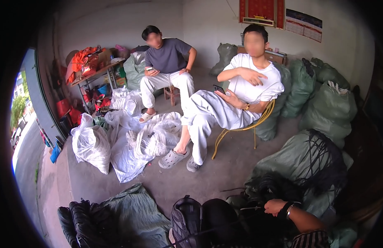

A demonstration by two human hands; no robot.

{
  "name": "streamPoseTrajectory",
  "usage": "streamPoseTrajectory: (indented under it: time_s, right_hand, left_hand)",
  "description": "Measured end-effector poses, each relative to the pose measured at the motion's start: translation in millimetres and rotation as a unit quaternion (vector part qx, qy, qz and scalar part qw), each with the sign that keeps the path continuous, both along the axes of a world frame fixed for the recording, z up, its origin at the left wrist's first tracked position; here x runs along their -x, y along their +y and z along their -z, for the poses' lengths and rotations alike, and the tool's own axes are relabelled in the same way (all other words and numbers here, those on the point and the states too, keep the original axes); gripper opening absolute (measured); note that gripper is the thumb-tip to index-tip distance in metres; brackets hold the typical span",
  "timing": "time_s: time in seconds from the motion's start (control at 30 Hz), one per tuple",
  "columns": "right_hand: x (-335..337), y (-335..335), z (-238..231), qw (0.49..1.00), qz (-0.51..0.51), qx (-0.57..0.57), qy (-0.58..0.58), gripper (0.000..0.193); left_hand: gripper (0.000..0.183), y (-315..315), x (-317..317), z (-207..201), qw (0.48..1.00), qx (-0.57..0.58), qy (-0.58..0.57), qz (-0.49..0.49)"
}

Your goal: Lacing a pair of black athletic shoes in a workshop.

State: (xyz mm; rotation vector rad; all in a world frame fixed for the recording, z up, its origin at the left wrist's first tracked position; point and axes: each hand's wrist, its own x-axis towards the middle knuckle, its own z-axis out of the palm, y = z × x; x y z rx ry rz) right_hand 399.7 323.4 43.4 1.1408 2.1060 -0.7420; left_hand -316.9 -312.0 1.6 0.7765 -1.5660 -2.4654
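Observation:
My right hand (276,207), a dark band and a bracelet at its wrist, is at the lower right with its fingers curled closed. A thin pale strip (250,208) runs left from beside its fingers, and dark strands lie around it; what the fingers hold is too dark to make out. A thin dark cord (199,235) stretches across the lower edge towards that hand. Just beyond it, a heap of black cords (319,159) spills over a green woven sack (282,158). My left hand is out of view. My black shoe (186,217) shows at the bottom.
At lower left, dark cord bundles (81,221) lie on a green woven sheet (135,213). One person (166,58) sits on a stool; another (257,74) sits on a yellow chair (228,133). White bags (91,144) lie on the left; stuffed green sacks (330,109) line the right.

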Motion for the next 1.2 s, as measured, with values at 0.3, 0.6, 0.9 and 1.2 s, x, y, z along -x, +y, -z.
streamPoseTrajectory:
  time_s: [0.3, 0.6, 0.9, 1.2]
  right_hand:
    - [-1.0, -17.5, -1.5, 0.931, 0.251, 0.095, 0.247, 0.022]
    - [41.2, -37.9, -66.3, 0.661, 0.349, 0.161, 0.645, 0.026]
    - [-91.0, 23.4, 100.2, 0.414, 0.642, 0.229, 0.604, 0.008]
    - [-329.3, 30.7, 224.2, 0.407, 0.709, 0.022, 0.575, 0.017]
  left_hand:
    - [0.018, -14.8, -11.5, 6.6, 1.0, 0.012, -0.002, -0.014]
    - [0.017, -11.8, -4.2, 1.0, 0.999, 0.036, 0.001, -0.012]
    - [0.017, -13.6, -4.5, -6.0, 0.999, 0.051, 0.004, -0.018]
    - [0.016, 0.1, -5.7, 8.9, 0.998, 0.05, -0.005, -0.024]
